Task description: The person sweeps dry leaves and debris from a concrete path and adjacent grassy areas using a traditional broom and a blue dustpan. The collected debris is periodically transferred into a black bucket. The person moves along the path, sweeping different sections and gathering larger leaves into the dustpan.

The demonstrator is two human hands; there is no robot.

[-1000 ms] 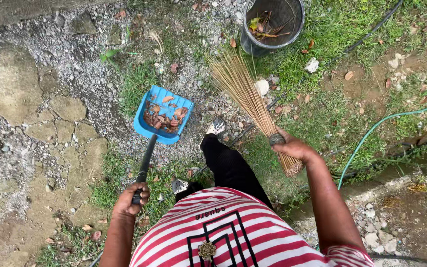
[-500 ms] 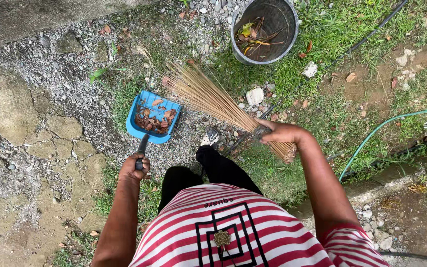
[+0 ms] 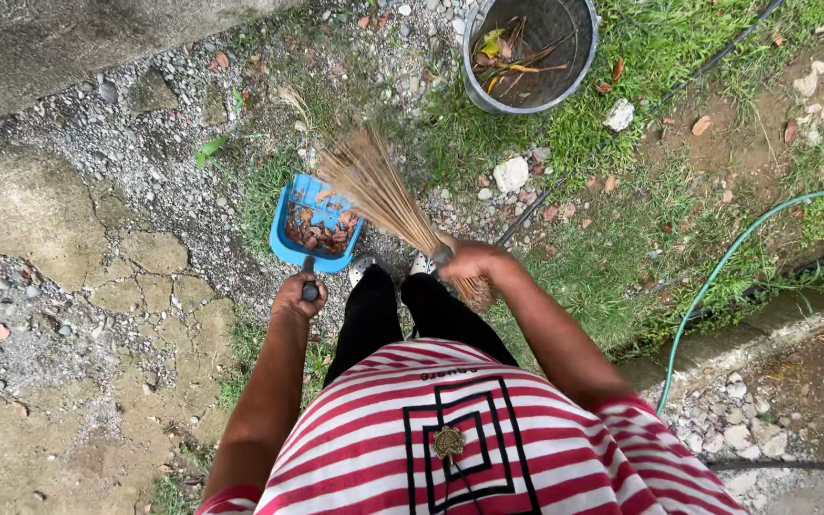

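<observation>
Head view: stiff straw broom over blue plastic dustpan.

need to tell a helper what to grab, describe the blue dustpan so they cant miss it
Start at the round grey bucket at the top, on the grass, and look down-left to the gravel patch. There lies the blue dustpan, holding brown dry leaves, its dark handle in the left hand. It is the only bright blue thing, and the stick broom bristles lie over it.

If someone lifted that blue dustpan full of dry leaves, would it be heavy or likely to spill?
Probably light: the blue dustpan looks like thin plastic and the dry leaves are a shallow heap. They may spill if it tilts, as its front is open. The left hand grips its handle alone.
</observation>
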